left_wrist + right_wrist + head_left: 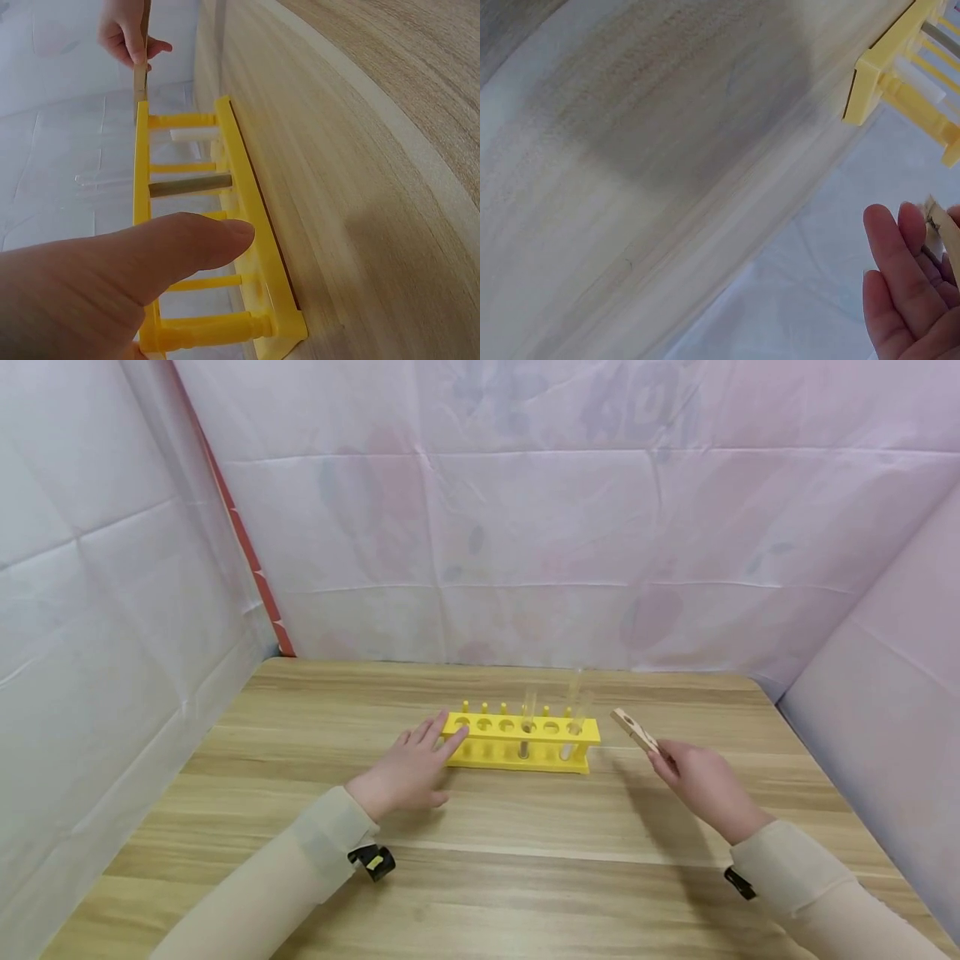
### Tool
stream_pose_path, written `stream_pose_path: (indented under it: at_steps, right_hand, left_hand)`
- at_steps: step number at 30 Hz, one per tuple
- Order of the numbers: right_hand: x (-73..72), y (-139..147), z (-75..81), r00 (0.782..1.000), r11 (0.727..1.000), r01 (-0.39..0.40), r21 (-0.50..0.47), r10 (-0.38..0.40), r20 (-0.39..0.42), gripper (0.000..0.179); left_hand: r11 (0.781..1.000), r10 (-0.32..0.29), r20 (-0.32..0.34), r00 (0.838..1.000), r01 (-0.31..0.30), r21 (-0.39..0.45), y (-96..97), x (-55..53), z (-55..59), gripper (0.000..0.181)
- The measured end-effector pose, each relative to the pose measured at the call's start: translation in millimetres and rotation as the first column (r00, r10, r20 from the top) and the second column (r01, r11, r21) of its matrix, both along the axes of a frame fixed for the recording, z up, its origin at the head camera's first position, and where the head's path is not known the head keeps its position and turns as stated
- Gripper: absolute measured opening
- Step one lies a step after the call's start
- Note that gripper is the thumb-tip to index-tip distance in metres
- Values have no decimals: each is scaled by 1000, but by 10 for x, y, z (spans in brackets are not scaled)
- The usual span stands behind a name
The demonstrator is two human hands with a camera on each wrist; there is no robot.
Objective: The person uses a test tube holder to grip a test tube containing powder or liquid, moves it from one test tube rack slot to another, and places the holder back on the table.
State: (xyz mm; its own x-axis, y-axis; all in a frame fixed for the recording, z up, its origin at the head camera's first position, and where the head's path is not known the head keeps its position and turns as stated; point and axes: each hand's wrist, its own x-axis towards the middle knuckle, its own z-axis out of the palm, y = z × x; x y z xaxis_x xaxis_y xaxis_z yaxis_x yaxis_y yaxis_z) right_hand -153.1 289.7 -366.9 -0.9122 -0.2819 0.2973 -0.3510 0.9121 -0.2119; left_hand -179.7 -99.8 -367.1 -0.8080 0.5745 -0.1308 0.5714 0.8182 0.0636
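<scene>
A yellow test tube rack (551, 766) stands on the wooden table. My left hand (408, 768) is at its left end, fingers reaching over the top bar. In the left wrist view the left thumb (187, 244) extends across the rack's front side. One test tube (523, 748) in the rack has dark grey contents; another, the white-filled tube (566, 750), stands in the rightmost hole. A further clear tube (576, 681) rises behind it. To the right of the rack, my right hand (701, 781) grips a wooden test tube clamp (634, 731), its tip apart from the tubes.
Upright yellow pegs (484, 707) line the rack's back. Pale printed sheeting (525, 527) hangs behind the table (540, 893) and along both sides. Each wrist wears a black strap, such as the left one (372, 860).
</scene>
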Motion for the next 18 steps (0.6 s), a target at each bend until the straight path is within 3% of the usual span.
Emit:
stream_pose_path:
  at_steps: [8,18]
  right_hand:
    - [-28,-11,39,1000,1000,9,-5,-9,14,13]
    - [-7,16,28,998,999,-5,38,7,-57,14]
  left_hand:
    - [1000,1,-14,1000,-1,-13,-2,-3,13,94]
    - [1000,8,11,1000,-7,-5,9,7,24,95]
